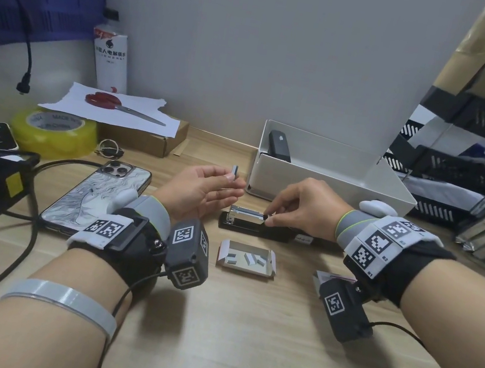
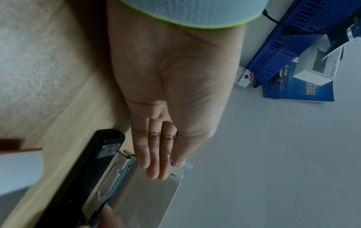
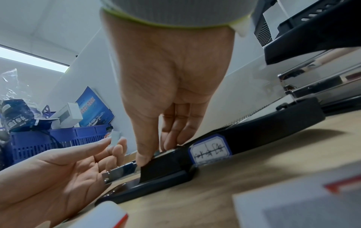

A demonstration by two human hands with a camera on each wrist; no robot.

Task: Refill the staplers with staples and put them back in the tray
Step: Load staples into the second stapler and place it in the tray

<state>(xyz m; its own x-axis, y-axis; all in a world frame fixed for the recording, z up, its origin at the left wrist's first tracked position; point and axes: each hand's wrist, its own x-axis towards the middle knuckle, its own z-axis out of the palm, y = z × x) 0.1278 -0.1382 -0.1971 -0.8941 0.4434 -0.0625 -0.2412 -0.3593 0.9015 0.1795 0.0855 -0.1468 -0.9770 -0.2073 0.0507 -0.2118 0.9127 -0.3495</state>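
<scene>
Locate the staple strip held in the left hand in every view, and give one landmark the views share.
Head: staple strip left of centre, pinched at the left hand's fingertips, above the open stapler.
Left wrist: low centre, only its pale end shows past the thumb.
Right wrist: left of centre, upright strip at the fingertips.
Shared landmark: the open stapler on the desk.

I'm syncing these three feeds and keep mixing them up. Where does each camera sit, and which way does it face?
Head: worn on the head, facing forward and down at the desk; shows both forearms, left hand, right hand.
Left wrist: looks along the palm to fingertips pinching a staple strip.
Right wrist: looks along the right hand gripping the black stapler.
Shared: all show the stapler and the strip.
</scene>
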